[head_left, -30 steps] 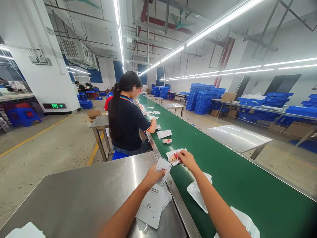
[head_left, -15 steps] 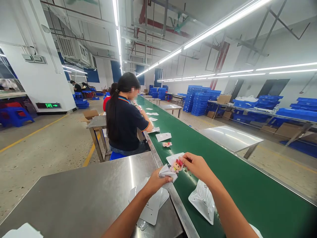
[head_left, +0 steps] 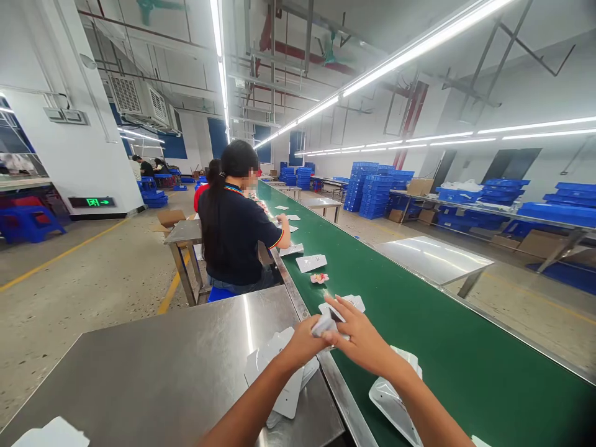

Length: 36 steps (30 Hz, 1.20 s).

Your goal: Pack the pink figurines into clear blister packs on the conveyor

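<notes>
A small white plastic pouch [head_left: 323,325] is in my left hand [head_left: 302,343], its fingers closed round the pouch. My right hand [head_left: 363,338] is at the pouch's other side, thumb against it and fingers reaching over its top. No figurine shows between my hands; the pouch's inside is hidden. Just beyond my fingers, another white pouch [head_left: 356,302] lies on the green conveyor belt [head_left: 447,347]. A small pink and red figurine [head_left: 319,279] lies farther up the belt. Beside my left forearm is a pile of flat white pouches [head_left: 289,391].
The steel table [head_left: 153,372] borders the belt's metal rail [head_left: 338,379]. A filled-looking pouch [head_left: 395,403] lies under my right forearm. Farther along, more pouches [head_left: 311,263] lie on the belt, and a co-worker [head_left: 242,230] sits at its left side. A steel side table [head_left: 435,257] stands right.
The pink figurine that my right hand held at the pouch opening is now out of sight. My right hand has moved onto the pouch. Pouches on the belt have shifted slightly nearer.
</notes>
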Motion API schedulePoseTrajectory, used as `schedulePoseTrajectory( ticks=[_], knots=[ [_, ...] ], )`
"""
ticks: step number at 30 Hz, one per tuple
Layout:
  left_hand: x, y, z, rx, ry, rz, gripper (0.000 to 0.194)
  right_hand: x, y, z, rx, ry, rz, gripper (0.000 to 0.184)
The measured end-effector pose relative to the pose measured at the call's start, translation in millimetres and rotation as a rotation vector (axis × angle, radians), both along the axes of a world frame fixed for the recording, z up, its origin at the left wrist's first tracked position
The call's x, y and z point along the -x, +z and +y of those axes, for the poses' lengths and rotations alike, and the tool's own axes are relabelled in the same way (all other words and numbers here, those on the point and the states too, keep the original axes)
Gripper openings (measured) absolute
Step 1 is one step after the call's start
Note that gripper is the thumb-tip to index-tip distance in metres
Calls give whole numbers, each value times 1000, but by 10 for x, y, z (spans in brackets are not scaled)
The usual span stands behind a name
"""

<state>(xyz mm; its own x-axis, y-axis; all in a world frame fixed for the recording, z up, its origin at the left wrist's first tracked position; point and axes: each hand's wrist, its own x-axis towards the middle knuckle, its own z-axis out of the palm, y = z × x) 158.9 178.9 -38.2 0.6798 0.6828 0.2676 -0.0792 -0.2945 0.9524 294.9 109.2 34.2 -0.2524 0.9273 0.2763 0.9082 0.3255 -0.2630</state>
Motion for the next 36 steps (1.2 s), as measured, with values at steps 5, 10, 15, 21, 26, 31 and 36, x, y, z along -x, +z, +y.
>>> schedulePoseTrajectory(
  ticks=[5, 10, 15, 21, 26, 31, 36],
  knots=[
    [214, 78, 246, -206, -245, 179, 53, -375, -117, 11, 171, -263, 231, 51],
    [637, -302, 665, -242, 308, 492, 58, -1129, -359, 24, 320, -671, 244, 57],
    [648, -734, 662, -330, 368, 573, 30, -1541, -556, 30, 394, -825, 109, 64],
    [669, -811, 711, -379, 337, 447, 19, -854, -510, 128, -170, -556, -23, 41],
    [673, -617, 632, -393, 353, 299, 13, 7, -669, 487, -29, -31, 121, 40],
    [728, -278, 607, -229, 298, 102, 40, 332, -678, 716, 114, 44, 280, 27],
    [756, -217, 629, 415, -216, 12, 65, 204, -609, 772, 94, -28, 482, 34]
  ],
)
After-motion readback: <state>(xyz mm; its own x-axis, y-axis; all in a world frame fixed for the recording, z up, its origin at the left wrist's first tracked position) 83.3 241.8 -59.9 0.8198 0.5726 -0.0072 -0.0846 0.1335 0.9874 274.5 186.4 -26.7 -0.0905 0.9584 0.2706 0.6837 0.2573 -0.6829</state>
